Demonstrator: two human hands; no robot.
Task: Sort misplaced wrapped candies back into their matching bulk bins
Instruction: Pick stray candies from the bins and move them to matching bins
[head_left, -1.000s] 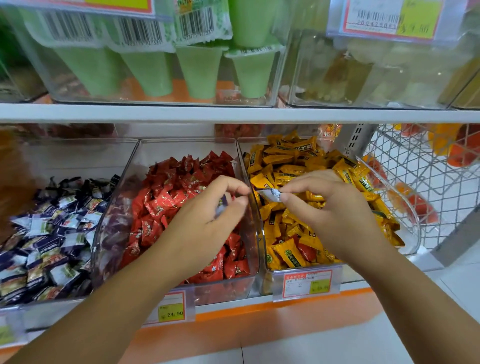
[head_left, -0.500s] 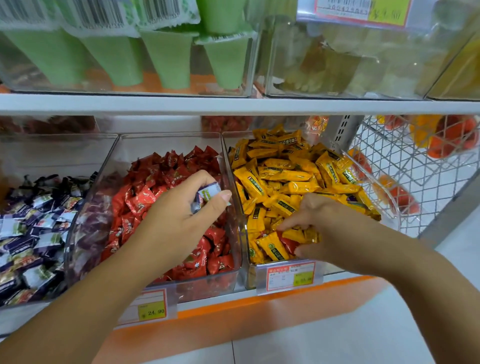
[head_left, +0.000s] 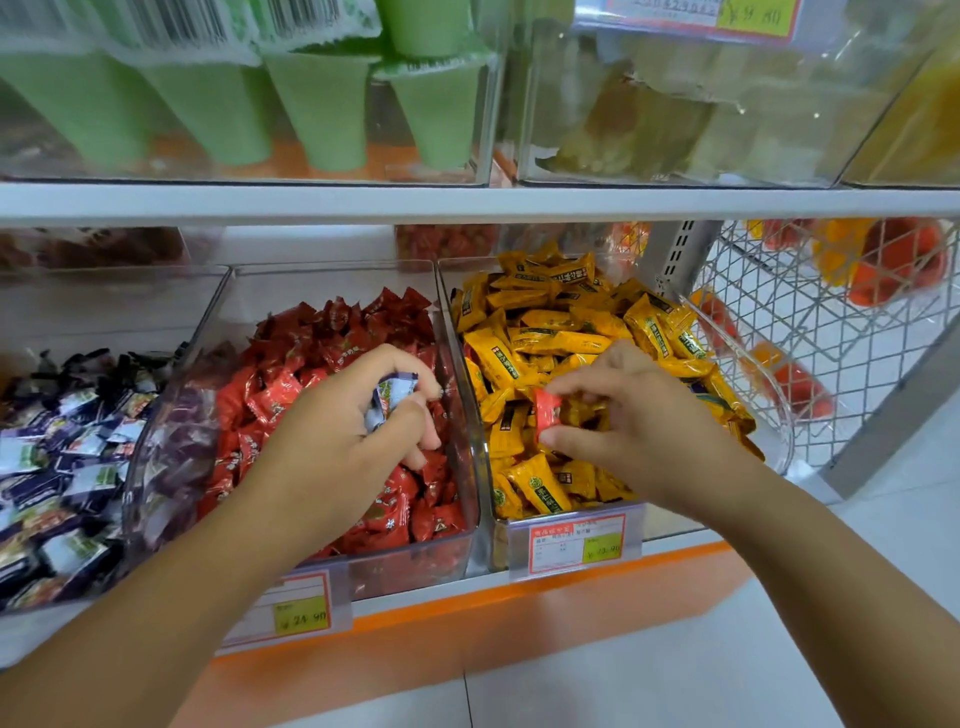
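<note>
Pinches a red candy (head_left: 546, 413) in right hand (head_left: 639, 426); clutches a purple candy (head_left: 390, 397) in left hand (head_left: 337, 431). Probably light, crinkly, slippery; best nipped across the middle.

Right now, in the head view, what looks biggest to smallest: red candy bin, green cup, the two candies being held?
1. red candy bin
2. green cup
3. red candy in the right hand and purple-white candy in the left hand: about alike, both partly hidden by fingers.

Shelf (head_left: 426, 603) | purple-candy bin (head_left: 104, 312) | red-candy bin (head_left: 332, 291) | yellow-candy bin (head_left: 774, 415) | side by side
</note>
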